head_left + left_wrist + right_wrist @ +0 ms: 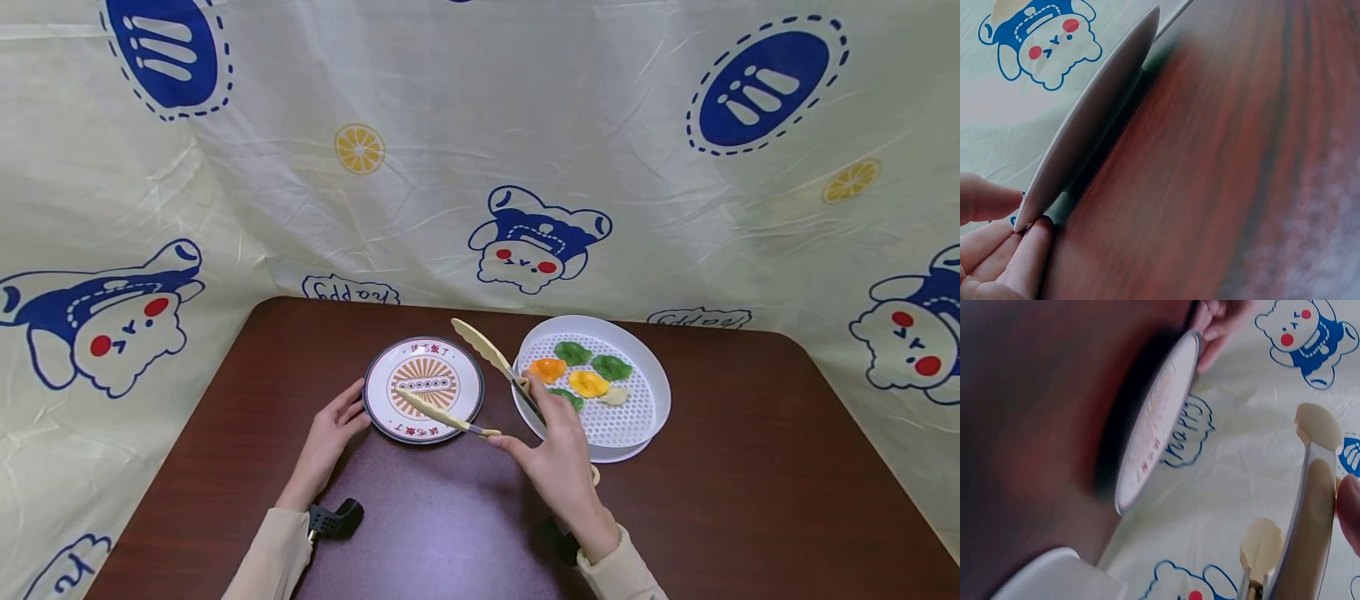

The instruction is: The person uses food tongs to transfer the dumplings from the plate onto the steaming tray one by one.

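My left hand (326, 442) holds the left rim of a round white plate (468, 377) with a dark blue edge and an orange sunburst print; in the left wrist view the thumb is over the rim and the fingers lie under it. In my right hand (558, 467) is a pair of food tongs (480, 343) with cream tips, spread wide apart with nothing between them. One tip overlaps the plate in the head view. To the right sits a white steamer basket (657, 383) holding several dumpling-like pieces: green ones (611, 367), an orange one (547, 370), a yellow one (588, 383) and a pale one (615, 396).
Plate and basket stand side by side near the back edge of a dark brown wooden table (735, 483). Behind it hangs a pale cloth (420, 217) printed with blue cartoon bears. A dark strap (337, 518) is on the left wrist.
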`<state>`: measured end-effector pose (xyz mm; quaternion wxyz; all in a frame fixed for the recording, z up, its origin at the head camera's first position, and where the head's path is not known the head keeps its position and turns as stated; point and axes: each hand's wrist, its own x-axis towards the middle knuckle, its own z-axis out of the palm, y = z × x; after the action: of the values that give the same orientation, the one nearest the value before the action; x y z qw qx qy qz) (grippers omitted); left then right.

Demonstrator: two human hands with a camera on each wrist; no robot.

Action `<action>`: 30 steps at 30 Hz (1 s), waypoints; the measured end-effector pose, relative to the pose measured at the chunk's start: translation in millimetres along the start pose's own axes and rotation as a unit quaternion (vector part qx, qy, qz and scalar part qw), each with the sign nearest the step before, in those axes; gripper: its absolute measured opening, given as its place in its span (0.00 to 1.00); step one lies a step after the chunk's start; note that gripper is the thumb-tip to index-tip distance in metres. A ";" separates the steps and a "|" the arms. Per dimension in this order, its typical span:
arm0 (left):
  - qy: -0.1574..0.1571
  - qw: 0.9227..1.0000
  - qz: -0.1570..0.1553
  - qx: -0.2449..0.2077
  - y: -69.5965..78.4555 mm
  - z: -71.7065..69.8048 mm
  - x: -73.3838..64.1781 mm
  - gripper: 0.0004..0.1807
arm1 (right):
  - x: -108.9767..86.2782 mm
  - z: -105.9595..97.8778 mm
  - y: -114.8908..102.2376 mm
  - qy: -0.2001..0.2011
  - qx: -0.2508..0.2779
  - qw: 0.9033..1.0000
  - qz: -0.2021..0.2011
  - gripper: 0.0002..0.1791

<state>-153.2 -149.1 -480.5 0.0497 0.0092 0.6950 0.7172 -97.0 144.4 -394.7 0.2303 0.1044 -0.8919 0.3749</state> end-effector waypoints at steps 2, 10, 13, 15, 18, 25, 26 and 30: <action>0.002 1.000 0.000 0.000 0.1 0.3 0.0 0.32 | -4.1 3.3 -0.2 0.003 0.011 1.000 0.009 0.49; -0.003 1.000 -0.004 -0.003 0.1 1.5 0.5 0.32 | -19.9 13.8 1.7 0.017 0.015 0.999 0.024 0.51; -0.002 1.000 -0.006 -0.002 -0.1 1.6 0.6 0.32 | -25.3 16.4 1.3 0.019 0.012 0.999 0.033 0.50; -0.001 1.000 -0.006 0.000 -0.3 1.5 0.8 0.32 | -28.9 17.8 1.3 0.022 0.012 0.999 0.041 0.50; -0.001 1.000 -0.005 0.001 0.0 1.5 0.5 0.32 | -33.8 19.9 1.7 0.028 0.010 0.998 0.053 0.49; -0.002 1.000 -0.005 0.002 1.0 0.6 -0.5 0.32 | -42.0 24.9 4.1 0.034 -0.010 0.995 0.094 0.47; -0.002 1.000 -0.003 0.003 1.2 0.6 -0.5 0.32 | -42.8 25.7 4.7 0.034 -0.011 0.994 0.100 0.47; 0.000 1.000 0.002 0.003 1.2 0.9 -0.3 0.33 | -45.7 27.9 7.0 0.031 -0.015 0.993 0.115 0.45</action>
<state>-152.9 -148.2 -479.2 0.0485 0.0110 0.6970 0.7153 -69.0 129.9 -438.5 0.2146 -0.0137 -0.8959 0.3889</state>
